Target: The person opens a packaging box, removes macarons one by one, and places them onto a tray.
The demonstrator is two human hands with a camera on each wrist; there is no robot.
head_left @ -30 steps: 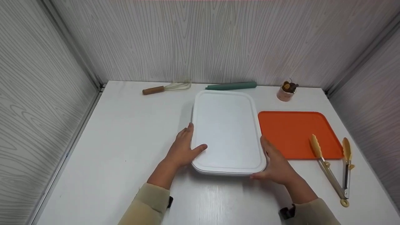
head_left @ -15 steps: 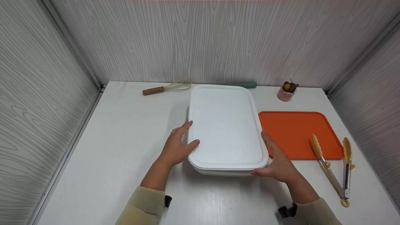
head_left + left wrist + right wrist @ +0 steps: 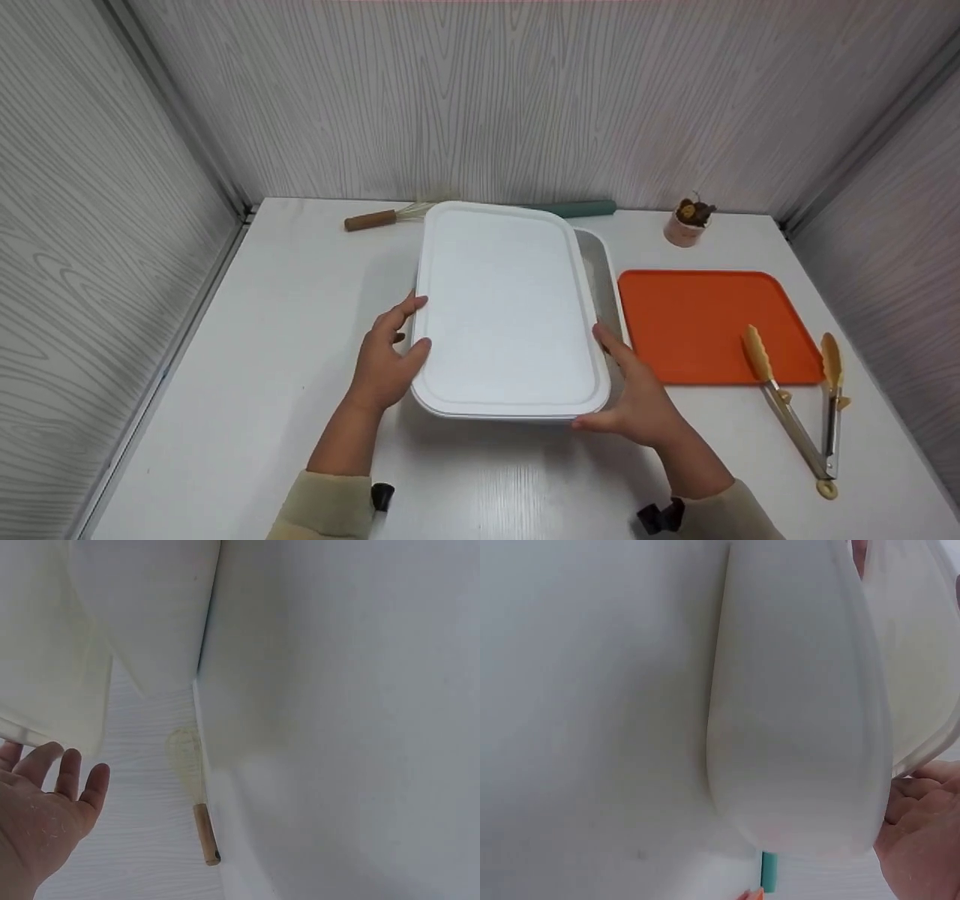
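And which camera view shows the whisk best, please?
The left wrist view: there the whisk lies uncovered from end to end, though its wires look faint. In the head view, the lid hides part of it. The right wrist view does not show it.

Pale wood-grain walls (image 3: pixel 480 97) flank a white, faintly glossy table (image 3: pixel 247 337) on three sides.

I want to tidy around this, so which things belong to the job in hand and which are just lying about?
In the job:
white lid, held by left hand and right hand
white container under it

Lying about:
whisk
green stick-like item
small pink pot
orange tray
tongs, partly over the tray
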